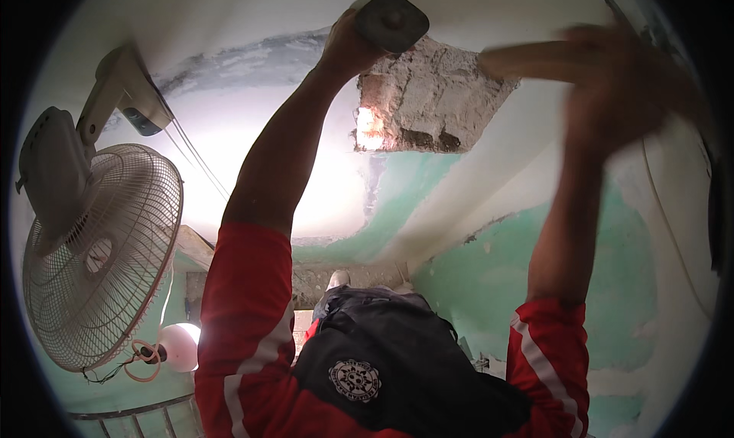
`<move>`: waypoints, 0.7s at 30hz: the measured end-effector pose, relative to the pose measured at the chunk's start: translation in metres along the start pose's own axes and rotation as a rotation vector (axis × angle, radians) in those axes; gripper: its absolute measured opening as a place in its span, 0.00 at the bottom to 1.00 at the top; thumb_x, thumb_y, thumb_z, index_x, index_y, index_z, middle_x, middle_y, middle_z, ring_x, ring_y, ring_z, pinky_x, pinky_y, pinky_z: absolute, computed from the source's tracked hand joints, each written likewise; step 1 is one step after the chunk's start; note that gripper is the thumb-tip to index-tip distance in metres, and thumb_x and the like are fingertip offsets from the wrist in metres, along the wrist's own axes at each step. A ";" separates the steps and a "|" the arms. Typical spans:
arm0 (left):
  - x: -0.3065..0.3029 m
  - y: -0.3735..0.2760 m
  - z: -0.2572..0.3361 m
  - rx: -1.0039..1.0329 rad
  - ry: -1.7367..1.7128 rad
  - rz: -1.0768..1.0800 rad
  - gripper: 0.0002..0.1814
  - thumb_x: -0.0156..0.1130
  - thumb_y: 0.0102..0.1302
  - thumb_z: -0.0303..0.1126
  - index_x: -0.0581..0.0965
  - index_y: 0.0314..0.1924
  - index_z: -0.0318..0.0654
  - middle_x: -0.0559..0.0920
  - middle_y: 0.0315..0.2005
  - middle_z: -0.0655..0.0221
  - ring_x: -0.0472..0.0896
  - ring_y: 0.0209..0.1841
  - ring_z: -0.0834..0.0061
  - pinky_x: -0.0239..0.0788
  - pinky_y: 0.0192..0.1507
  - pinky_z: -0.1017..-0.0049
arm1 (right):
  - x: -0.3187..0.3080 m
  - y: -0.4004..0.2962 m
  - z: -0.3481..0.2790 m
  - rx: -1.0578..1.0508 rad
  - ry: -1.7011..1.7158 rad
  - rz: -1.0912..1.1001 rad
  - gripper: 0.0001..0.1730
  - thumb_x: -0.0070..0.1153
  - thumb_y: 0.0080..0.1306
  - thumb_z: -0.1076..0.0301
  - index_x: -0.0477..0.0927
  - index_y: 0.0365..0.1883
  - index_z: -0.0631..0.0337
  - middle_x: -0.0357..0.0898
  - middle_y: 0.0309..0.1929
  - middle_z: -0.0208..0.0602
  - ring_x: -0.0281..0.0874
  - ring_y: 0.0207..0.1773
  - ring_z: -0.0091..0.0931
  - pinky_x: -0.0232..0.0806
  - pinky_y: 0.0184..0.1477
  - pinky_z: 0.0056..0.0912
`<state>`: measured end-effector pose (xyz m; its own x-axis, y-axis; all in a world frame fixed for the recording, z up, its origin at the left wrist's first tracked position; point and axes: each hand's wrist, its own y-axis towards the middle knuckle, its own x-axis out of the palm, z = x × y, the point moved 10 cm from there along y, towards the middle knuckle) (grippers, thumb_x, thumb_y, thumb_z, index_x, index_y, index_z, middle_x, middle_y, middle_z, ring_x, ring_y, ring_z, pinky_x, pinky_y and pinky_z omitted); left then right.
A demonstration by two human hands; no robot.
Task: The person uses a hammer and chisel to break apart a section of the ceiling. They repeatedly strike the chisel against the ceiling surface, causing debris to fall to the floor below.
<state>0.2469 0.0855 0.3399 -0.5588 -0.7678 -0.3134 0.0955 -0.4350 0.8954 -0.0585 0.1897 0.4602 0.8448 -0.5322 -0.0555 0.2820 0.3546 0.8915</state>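
My left hand (343, 49) is raised to the wall, gripping a tool whose dark rounded-square end (393, 22) faces me. A round bump marks its centre, like the guarded head of a hand chisel; its shaft is hidden. Below and right of it, rough masonry (433, 96) shows where the plaster (321, 168) is broken away. My right hand (608, 88), blurred, is held up at the right around a wooden tool handle (530, 60). The handle's end points left towards the exposed patch. Blur hides the rest of that tool.
A wall fan (106, 254) with a wire guard juts out at the left. Beneath it a lit bulb (180, 346) hangs on loose wiring. A metal railing (135, 421) is at lower left. A cable (659, 197) runs down the right wall beside green paint (545, 254).
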 end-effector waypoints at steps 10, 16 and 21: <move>-0.001 0.003 -0.009 -0.020 -0.006 0.017 0.28 0.81 0.48 0.40 0.82 0.51 0.49 0.88 0.43 0.64 0.86 0.47 0.61 0.78 0.51 0.63 | 0.089 -0.053 0.001 0.603 0.243 -0.568 0.13 0.63 0.62 0.64 0.79 0.43 0.58 0.85 0.37 0.46 0.86 0.41 0.43 0.78 0.45 0.46; -0.001 0.001 0.005 0.068 0.153 0.080 0.26 0.81 0.48 0.41 0.84 0.48 0.49 0.88 0.42 0.66 0.86 0.47 0.62 0.78 0.51 0.63 | 0.027 0.025 0.010 0.309 0.178 -0.164 0.06 0.66 0.63 0.72 0.86 0.40 0.57 0.83 0.29 0.29 0.82 0.30 0.21 0.75 0.35 0.27; -0.005 -0.005 0.018 0.007 0.078 0.077 0.26 0.81 0.47 0.41 0.84 0.48 0.49 0.88 0.41 0.66 0.86 0.45 0.62 0.78 0.51 0.63 | 0.162 -0.120 0.030 0.634 0.074 -0.906 0.13 0.57 0.60 0.66 0.77 0.41 0.60 0.83 0.40 0.51 0.81 0.46 0.50 0.74 0.50 0.51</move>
<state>0.2338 0.0996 0.3430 -0.4842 -0.8332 -0.2671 0.1298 -0.3703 0.9198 0.0313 0.0380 0.3575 0.4749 -0.3407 -0.8114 0.5431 -0.6121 0.5748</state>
